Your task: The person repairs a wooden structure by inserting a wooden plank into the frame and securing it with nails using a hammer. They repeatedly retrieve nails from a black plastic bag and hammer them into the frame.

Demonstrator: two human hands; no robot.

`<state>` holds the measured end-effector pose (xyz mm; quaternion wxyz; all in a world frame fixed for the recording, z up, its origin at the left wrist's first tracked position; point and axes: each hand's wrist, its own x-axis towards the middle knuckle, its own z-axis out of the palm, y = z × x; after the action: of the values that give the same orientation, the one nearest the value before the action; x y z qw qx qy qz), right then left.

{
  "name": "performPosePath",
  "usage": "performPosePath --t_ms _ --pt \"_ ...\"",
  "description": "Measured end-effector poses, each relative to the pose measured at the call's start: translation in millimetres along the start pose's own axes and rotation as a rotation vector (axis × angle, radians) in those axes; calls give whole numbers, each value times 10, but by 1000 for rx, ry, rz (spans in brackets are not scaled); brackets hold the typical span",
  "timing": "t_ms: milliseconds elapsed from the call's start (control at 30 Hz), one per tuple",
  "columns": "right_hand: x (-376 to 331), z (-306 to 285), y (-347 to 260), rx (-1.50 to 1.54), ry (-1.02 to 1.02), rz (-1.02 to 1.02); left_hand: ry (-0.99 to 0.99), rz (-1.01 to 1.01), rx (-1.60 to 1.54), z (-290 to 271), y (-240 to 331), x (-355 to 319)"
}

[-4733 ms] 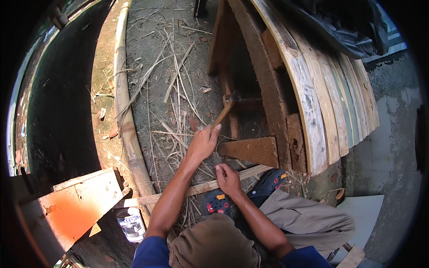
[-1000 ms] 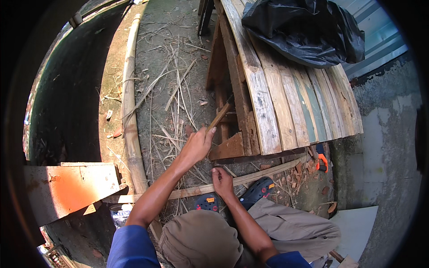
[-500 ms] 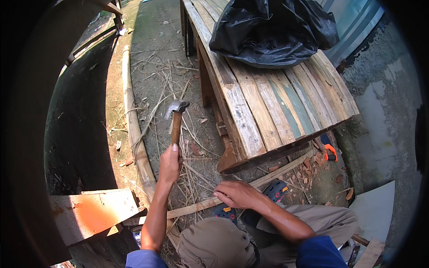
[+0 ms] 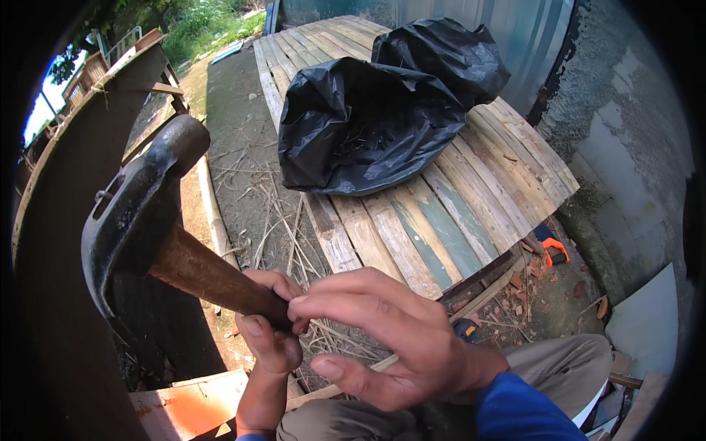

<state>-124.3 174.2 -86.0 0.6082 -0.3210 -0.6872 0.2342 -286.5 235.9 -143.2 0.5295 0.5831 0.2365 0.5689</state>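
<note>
A claw hammer (image 4: 198,268) with a dark metal head and a brown wooden handle is raised close in front of me, head to the upper left. My left hand (image 4: 272,342) grips it near the handle's lower end. Beside that end is my right hand (image 4: 401,342), thumb and fingers apart; its fingertips meet the left fingers, and whether they touch the handle I cannot tell. On the slatted wooden table (image 4: 434,220) lies a black plastic bag (image 4: 316,140), its mouth open, with small thin bits inside.
Under the table's right side, an orange saw handle (image 4: 557,252) lies near broken reddish chips (image 4: 515,290). Dry strips (image 4: 290,239) litter the ground left of the table. An orange-stained board (image 4: 195,404) is at lower left, a rough wall (image 4: 625,184) at right.
The hammer has come up much nearer, its head now toward the upper left. My right hand has risen from my knee to the handle's end. The view has tilted up, showing more table.
</note>
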Motion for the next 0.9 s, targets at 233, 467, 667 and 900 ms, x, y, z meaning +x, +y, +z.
performPosePath --t_ms 233,467,667,900 --pt "293 -588 -89 -88 292 157 -464 148 264 908 136 546" --pt "121 -1085 -537 143 910 300 -467 323 377 1046 244 1200" --pt "52 -1003 -292 670 1190 426 -16 252 1016 627 -24 1619" --pt "-59 -1223 -296 803 915 524 -110 -51 1142 642 -319 1728"
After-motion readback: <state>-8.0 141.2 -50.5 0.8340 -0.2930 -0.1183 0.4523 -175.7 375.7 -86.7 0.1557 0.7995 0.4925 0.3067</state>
